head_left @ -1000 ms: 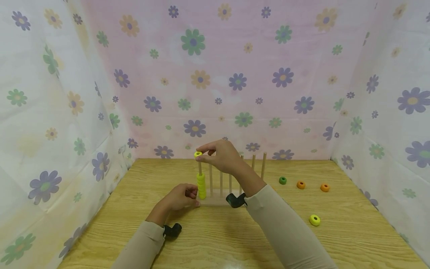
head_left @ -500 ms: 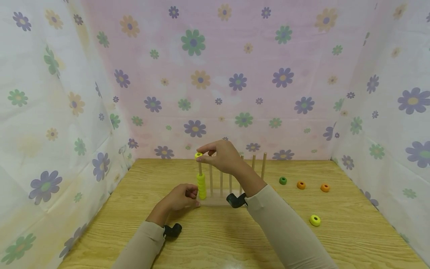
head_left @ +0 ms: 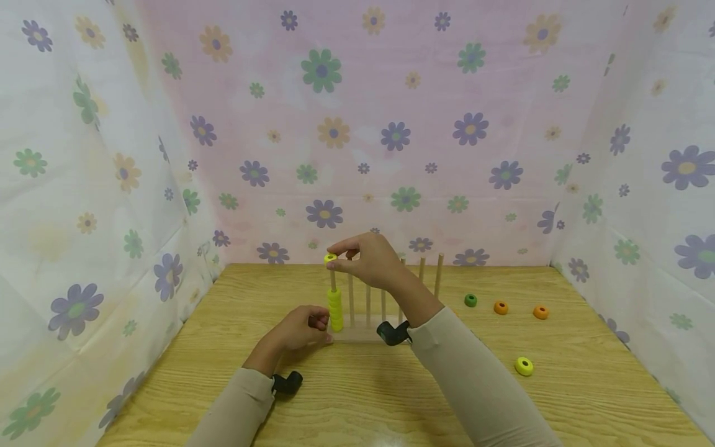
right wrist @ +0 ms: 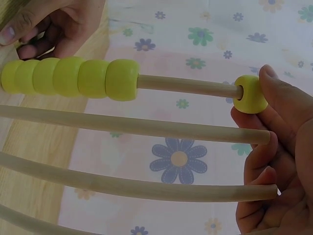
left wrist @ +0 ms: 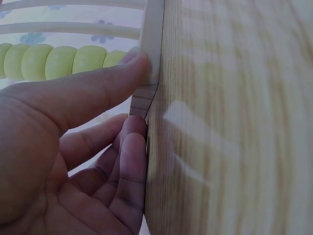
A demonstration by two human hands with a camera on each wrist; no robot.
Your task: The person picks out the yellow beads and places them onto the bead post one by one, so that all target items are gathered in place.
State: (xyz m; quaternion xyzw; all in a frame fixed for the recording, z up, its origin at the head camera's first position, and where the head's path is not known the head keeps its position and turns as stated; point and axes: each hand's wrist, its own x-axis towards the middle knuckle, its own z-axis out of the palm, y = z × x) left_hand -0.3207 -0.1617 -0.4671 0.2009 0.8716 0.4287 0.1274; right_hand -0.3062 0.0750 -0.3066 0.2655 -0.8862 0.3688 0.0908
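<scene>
My right hand (head_left: 373, 259) pinches a yellow bead (right wrist: 251, 95) between thumb and index finger. This bead is at the top of the leftmost wooden rod (right wrist: 188, 85), the rod's tip in its hole. Lower on that rod, several yellow beads (head_left: 334, 309) are stacked down to the base, with a bare stretch of rod above them. My left hand (head_left: 298, 327) grips the left end of the bead rack's wooden base (left wrist: 152, 46), thumb on top and fingertips at its end face. Other rods of the rack carry no beads; my right hand partly hides them in the head view.
On the table (head_left: 447, 397), to the right of the rack, lie a green bead (head_left: 471, 300), two orange beads (head_left: 501, 307) and a yellow bead (head_left: 524, 366). Flower-print cloth (head_left: 357, 124) walls the table at the back and on both sides.
The pinched yellow bead has come down very slightly on the rod's tip since the first frame. Both hands otherwise keep their places.
</scene>
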